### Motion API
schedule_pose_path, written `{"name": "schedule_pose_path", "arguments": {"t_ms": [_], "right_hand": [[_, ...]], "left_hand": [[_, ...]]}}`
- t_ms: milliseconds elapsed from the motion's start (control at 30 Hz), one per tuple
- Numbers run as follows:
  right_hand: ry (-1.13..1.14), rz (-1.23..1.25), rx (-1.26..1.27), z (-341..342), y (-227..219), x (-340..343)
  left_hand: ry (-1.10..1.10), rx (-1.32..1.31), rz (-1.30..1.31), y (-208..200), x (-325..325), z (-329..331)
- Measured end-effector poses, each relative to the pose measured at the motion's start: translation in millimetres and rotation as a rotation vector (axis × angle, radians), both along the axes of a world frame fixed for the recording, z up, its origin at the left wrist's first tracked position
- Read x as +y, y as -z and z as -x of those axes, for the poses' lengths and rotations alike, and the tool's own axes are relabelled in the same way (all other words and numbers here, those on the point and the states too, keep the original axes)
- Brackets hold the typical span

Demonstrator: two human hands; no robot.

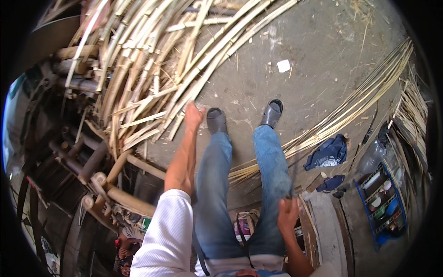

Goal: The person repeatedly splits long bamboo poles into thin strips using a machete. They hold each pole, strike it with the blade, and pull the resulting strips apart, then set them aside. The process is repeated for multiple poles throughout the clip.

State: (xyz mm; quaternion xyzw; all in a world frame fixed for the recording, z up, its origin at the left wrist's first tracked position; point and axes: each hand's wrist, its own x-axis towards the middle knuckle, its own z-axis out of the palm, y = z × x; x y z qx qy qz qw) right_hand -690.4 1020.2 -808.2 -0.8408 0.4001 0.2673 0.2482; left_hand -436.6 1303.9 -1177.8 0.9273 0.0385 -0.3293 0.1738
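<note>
My left hand (194, 116) reaches down beside my left shoe, right by the lower ends of the split bamboo strips (138, 69). Its fingers are partly hidden and blurred, so whether it grips a strip cannot be told. By my right knee, my right hand (288, 215) is closed around the dark handle of a knife (294, 177). The thin grey blade points away from me and is smeared against the jeans and floor. The pale strips lie in a big loose heap at the far left, several of them reaching toward my feet.
Long thin strips (341, 113) curve in a bundle from the far right to my legs. A bamboo frame (124, 196) stands at left. On the right lie a dark blue cloth (327, 152) and a blue crate (380, 203). A white scrap (284, 66) lies ahead.
</note>
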Motion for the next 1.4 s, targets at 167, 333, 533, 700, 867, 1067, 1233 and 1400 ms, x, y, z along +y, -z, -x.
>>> {"name": "schedule_pose_path", "arguments": {"t_ms": [167,333,533,700,867,1067,1233,1400], "right_hand": [[0.507,-0.146,-0.229,-11,15,-2],[0.509,-0.08,-0.249,-15,14,-5],[0.524,-0.134,-0.233,-15,13,-12],[0.515,-0.18,-0.234,-12,11,-16],[0.499,-0.169,-0.21,-9,12,-12],[0.512,-0.168,-0.222,-13,12,-14],[0.46,-0.137,-0.205,-7,12,-17],[0.488,-0.133,-0.202,-6,12,-15]], "left_hand": [[0.142,-0.342,-0.136,107,15,-9],[0.096,-0.254,-0.205,110,-5,-15],[0.144,0.025,0.002,118,25,-19],[0.084,0.747,0.202,116,47,-54],[-0.141,0.805,0.21,86,21,-53],[0.156,0.285,0.132,112,27,3],[0.001,0.23,0.018,68,-7,-12],[0.125,-0.216,0.037,53,-10,-13]]}}
